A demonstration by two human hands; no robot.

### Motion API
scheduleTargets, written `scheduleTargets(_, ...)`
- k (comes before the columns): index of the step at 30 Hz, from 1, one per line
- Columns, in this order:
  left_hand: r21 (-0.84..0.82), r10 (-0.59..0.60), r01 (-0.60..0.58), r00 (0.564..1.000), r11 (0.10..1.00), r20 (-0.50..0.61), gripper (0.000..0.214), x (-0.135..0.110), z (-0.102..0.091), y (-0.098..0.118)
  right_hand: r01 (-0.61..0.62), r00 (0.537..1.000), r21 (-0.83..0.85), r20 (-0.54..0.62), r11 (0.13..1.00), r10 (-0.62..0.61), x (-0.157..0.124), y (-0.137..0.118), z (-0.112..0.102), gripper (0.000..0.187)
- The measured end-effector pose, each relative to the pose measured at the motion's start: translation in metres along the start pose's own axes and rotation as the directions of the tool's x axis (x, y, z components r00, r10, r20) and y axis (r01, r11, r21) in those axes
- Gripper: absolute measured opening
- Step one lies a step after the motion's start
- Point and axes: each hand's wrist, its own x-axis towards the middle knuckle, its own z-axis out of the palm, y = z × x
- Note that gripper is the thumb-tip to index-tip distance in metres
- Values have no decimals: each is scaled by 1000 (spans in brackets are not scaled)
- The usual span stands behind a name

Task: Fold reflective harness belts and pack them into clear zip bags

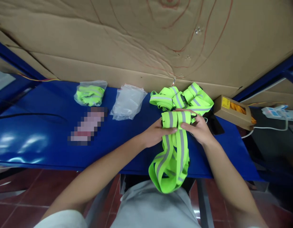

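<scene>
Left hand (154,133) and right hand (200,127) gripping lime-green reflective straps (167,142), loops hanging down, strap pile (195,102) behind, blue table (49,126)

Blue table (49,126), left to right: bagged strap (90,94), pixelated item (89,126) in front, clear bags (127,102), green straps (176,98), dark slab (216,124), box (235,116) at edge.

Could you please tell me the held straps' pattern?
The straps are yellow-green with lengthwise grey stripes; the head view shows this best.
</scene>
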Motion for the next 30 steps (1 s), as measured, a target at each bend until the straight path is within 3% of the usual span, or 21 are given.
scheduleTargets(5,-241,-83,70,996,968,-42,60,-1,3,0,146,987,-191,-38,971,-156,-2,-4,8,40)
scheduleTargets(11,-350,-127,156,986,924,105,45,-1,-2,-1,366,930,-309,110,878,-350,-1,-12,-1,41)
scheduleTargets(15,-324,-128,122,992,938,4,59,0,-2,-1,325,938,-404,253,855,-237,-2,-16,-12,32)
scheduleTargets(18,-234,-64,47,996,971,-68,77,0,-3,6,175,944,-304,321,937,-73,-5,-17,-14,71)
scheduleTargets(20,-155,13,-24,997,988,-72,85,0,-4,10,85,967,-219,255,972,-27,-5,-16,-10,86)
scheduleTargets(25,-86,84,-92,992,992,-89,94,1,-6,8,-21,1000,-274,3,961,22,-3,-5,12,61)
scheduleTargets(30,-260,40,-83,986,962,-164,58,5,-6,-1,85,988,-356,-90,931,-125,-5,-2,25,54)
